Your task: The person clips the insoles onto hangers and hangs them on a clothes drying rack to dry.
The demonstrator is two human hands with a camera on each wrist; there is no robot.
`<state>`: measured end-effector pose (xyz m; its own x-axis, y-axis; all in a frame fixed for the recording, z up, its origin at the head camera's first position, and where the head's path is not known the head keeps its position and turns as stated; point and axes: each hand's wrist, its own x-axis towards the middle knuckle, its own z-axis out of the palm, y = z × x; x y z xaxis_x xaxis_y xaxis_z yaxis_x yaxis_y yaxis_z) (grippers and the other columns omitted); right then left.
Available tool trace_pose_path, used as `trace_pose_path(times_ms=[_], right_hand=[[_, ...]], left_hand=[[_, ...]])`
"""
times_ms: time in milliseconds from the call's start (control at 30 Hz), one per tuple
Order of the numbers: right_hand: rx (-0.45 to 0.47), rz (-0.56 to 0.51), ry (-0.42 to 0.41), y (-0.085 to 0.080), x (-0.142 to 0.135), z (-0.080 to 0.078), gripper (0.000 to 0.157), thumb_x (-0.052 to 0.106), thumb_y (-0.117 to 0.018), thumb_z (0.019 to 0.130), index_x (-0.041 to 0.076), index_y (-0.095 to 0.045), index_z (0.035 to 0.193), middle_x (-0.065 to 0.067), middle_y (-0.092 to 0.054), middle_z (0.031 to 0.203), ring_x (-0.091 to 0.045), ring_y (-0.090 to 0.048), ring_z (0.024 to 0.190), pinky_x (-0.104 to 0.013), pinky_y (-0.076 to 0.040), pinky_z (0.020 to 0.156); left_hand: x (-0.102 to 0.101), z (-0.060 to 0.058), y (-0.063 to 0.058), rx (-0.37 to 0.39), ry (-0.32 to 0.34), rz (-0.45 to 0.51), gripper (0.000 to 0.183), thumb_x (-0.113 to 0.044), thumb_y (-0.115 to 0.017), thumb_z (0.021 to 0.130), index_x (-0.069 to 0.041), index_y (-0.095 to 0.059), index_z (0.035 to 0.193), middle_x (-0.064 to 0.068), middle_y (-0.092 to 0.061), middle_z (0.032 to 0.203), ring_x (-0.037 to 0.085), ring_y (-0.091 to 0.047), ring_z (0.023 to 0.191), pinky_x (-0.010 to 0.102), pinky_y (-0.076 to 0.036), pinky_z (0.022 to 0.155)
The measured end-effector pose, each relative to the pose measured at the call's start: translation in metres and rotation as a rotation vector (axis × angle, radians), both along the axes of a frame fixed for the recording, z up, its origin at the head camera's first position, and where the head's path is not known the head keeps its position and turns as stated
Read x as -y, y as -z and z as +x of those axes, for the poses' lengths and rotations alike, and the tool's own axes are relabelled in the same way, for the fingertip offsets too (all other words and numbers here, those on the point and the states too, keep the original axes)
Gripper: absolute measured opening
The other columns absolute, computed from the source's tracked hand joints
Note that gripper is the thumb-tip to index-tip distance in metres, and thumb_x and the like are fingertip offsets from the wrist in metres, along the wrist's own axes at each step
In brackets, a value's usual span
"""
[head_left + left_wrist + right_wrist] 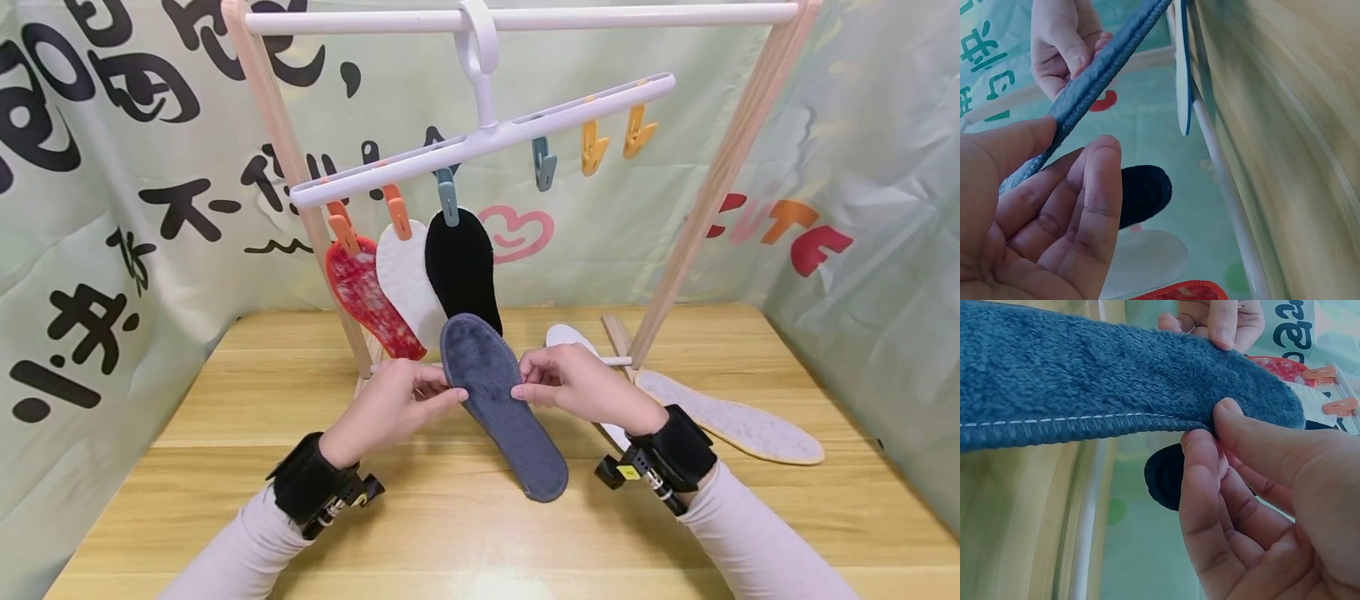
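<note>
A fuzzy dark grey insole (498, 400) is held up in front of the rack, tilted with its heel end toward the table. My left hand (397, 408) pinches its left edge between thumb and fingers. At the opposite edge my right hand (581, 385) pinches it, and the right wrist view shows thumb and forefinger on the stitched rim of the insole (1110, 381). Behind it hang a black insole (461, 267) in a blue clip (447, 198), a white insole (408, 279) and a red insole (363, 283), the last two in orange clips.
A white clip hanger (487, 143) hangs tilted, left end lower, from the rack's top bar (637, 15). Bare on its right are a blue clip (544, 164) and two yellow clips (592, 150). A light grey insole (735, 417) and a white insole (570, 336) lie at right.
</note>
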<state>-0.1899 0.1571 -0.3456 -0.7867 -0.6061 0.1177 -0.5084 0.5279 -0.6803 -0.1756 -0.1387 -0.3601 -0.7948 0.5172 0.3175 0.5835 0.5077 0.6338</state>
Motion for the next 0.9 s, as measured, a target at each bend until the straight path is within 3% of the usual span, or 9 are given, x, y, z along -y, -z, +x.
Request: trace_pose_path(times_ms=[167, 300, 400, 533, 900], right_hand=[[0.012, -0.018, 0.006, -0.002, 0.0, 0.0, 0.016, 0.019, -0.079, 0.099, 0.015, -0.067, 0.09, 0.008, -0.067, 0.076, -0.008, -0.061, 0.068, -0.023, -0.048, 0.064], [0.022, -0.02, 0.015, -0.003, -0.002, 0.0, 0.017, 0.018, -0.079, 0.099, 0.014, -0.066, 0.089, 0.007, -0.066, 0.075, -0.008, -0.06, 0.067, -0.023, -0.046, 0.063], [0.025, -0.021, 0.021, -0.005, -0.002, 0.0, 0.019, 0.019, -0.078, 0.1, 0.015, -0.065, 0.088, 0.006, -0.066, 0.075, -0.009, -0.059, 0.067, -0.023, -0.044, 0.062], [0.02, -0.023, 0.024, -0.006, -0.004, -0.001, 0.022, 0.022, -0.077, 0.102, 0.015, -0.063, 0.085, 0.006, -0.068, 0.076, -0.014, -0.062, 0.07, -0.024, -0.045, 0.062], [-0.029, -0.028, 0.053, -0.012, -0.011, -0.003, 0.021, 0.021, -0.077, 0.102, 0.016, -0.066, 0.084, 0.005, -0.072, 0.08, -0.014, -0.066, 0.072, -0.026, -0.049, 0.061]], left_hand=[[-0.002, 0.0, -0.003, -0.014, -0.019, 0.014, 0.026, -0.028, -0.081, 0.098, -0.024, -0.074, 0.074, -0.014, -0.064, 0.067, 0.001, -0.061, 0.063, 0.023, -0.052, 0.06], [-0.005, 0.0, -0.005, -0.028, -0.033, 0.022, 0.035, -0.027, -0.08, 0.099, -0.023, -0.066, 0.067, -0.015, -0.05, 0.06, 0.002, -0.052, 0.057, 0.021, -0.04, 0.055], [-0.007, -0.001, -0.007, -0.035, -0.037, 0.044, 0.036, -0.026, -0.08, 0.1, -0.023, -0.065, 0.067, -0.014, -0.052, 0.06, 0.003, -0.05, 0.055, 0.021, -0.037, 0.053], [-0.012, -0.001, -0.011, -0.027, -0.04, 0.079, 0.029, -0.025, -0.078, 0.1, -0.021, -0.07, 0.073, -0.011, -0.064, 0.065, 0.004, -0.057, 0.057, 0.022, -0.042, 0.054], [-0.023, -0.004, -0.018, -0.058, -0.057, 0.13, 0.02, -0.021, -0.077, 0.102, -0.014, -0.075, 0.083, -0.007, -0.068, 0.067, 0.006, -0.061, 0.06, 0.023, -0.045, 0.056]])
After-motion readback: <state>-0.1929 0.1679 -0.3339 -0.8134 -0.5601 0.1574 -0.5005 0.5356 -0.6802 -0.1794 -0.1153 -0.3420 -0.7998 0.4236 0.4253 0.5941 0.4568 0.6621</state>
